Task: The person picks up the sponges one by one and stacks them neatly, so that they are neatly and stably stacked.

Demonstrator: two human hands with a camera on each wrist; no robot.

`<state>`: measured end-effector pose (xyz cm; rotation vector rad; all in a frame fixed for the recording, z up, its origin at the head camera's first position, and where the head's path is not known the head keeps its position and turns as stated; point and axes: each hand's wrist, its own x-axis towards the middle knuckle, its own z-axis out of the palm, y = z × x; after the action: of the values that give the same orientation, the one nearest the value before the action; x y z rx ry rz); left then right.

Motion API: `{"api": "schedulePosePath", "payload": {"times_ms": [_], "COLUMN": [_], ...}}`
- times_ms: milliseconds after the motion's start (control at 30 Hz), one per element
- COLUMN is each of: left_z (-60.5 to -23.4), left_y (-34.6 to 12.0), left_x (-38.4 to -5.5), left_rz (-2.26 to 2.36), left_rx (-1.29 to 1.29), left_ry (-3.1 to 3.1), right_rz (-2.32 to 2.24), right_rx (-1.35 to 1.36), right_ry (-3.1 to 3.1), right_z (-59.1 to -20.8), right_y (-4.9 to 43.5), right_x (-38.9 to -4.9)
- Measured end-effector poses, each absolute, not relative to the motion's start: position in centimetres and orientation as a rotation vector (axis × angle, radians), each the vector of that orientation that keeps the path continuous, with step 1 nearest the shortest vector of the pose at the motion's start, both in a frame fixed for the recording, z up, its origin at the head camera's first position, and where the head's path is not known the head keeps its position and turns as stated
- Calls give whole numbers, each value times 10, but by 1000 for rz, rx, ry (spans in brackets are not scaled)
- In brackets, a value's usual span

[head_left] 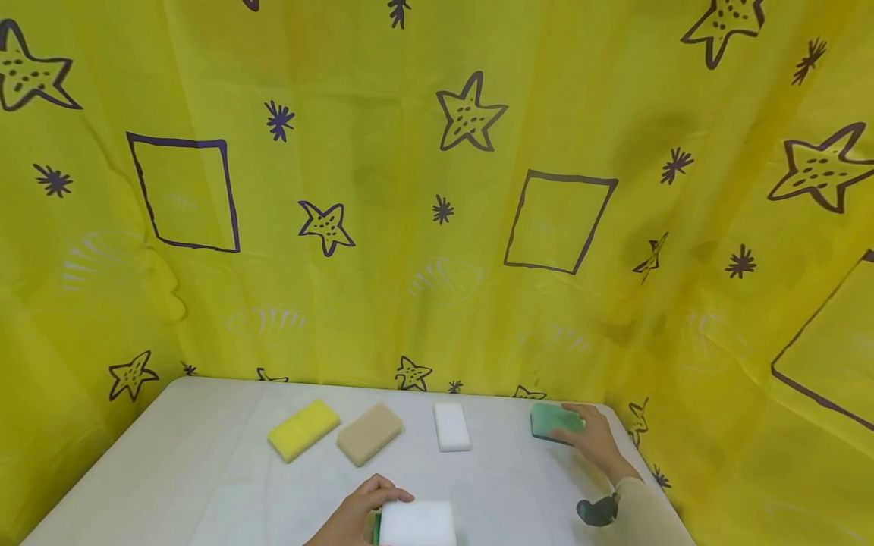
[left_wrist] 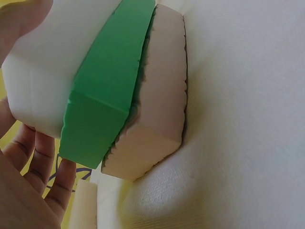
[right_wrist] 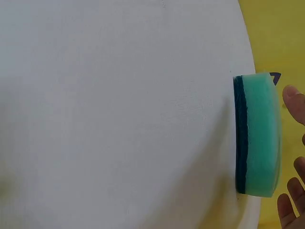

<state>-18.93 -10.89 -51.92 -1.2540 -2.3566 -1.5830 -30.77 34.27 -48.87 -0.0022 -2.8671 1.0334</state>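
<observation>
At the near edge of the head view my left hand [head_left: 358, 512] holds a white sponge [head_left: 418, 525] by its sides. The left wrist view shows it topping a stack, above a green sponge [left_wrist: 102, 95] and a pinkish-beige sponge [left_wrist: 162, 76] that rests on the white cloth. Left fingertips also reach the green sponge's edge. At the far right, my right hand [head_left: 601, 444] hovers over a light green sponge [head_left: 554, 421] with a dark scouring layer underneath. Its fingers are spread, and the right wrist view shows the thumb [right_wrist: 293, 102] just apart from the sponge.
Across the back of the white table [head_left: 232, 485] lie a yellow sponge [head_left: 303, 430], a beige sponge [head_left: 370, 434] and a narrow white sponge [head_left: 452, 427]. A yellow curtain [head_left: 382, 303] with starfish drawings hangs right behind and along both sides.
</observation>
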Motion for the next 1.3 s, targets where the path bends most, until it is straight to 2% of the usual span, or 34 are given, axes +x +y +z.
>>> {"api": "schedulePosePath", "payload": {"times_ms": [267, 567, 900, 1300], "left_z": [-519, -521, -523, -522], "left_y": [-110, -110, -110, -110], "left_x": [-190, -191, -192, -191], "left_rz": [-1591, -1557, -1550, -1509], "left_rx": [-1241, -1253, -1259, -1290], "left_ry": [-2384, -2368, -2353, -2331], "right_rz": [1088, 1214, 1219, 1155], "right_rx": [-33, -114, -82, -76], "right_ry": [-2904, -2937, -2899, -2899], "right_z": [-497, -498, -513, -510], "right_y": [354, 351, 360, 356], "right_x": [-322, -320, -328, -323]}}
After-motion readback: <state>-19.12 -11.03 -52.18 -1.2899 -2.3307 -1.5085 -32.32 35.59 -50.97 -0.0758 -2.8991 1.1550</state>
